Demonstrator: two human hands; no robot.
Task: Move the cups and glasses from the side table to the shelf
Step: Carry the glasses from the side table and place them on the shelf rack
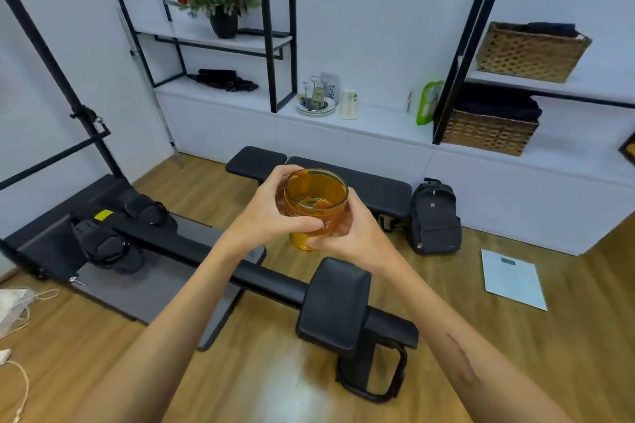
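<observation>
Fingers (311,224) of both hands are curled round an amber glass (314,208), so it's a two-handed hold, up in the air in the middle of the head view, above the black exercise bench (343,182) and well short of the shelf. The left hand (271,213) wraps the near-left side with its thumb lying across the front over some pale lettering, and the right hand (347,233) cups the right side and the bottom edge, fingertips pressed on the base. Glass is upright, see-through orange, and I can't tell if there's any liquid in it or just reflections off the bottom.

Back on the long white shelf (378,124) along the wall there's a round plate (316,110) with a little wire rack and what looks like a clear glass standing on it, plus a pale cup (349,104) upside down just beside the plate on the right. Further right is a green and white packet (427,103) leaning upright. Two woven baskets (531,51) sit in the black-framed unit on the right, one above the other, both with dark folded fabric inside. Upper left shelf has a dark pot (224,23) holding a red and green plant. A black backpack (433,216) stands on the wooden floor against the bench end.
</observation>
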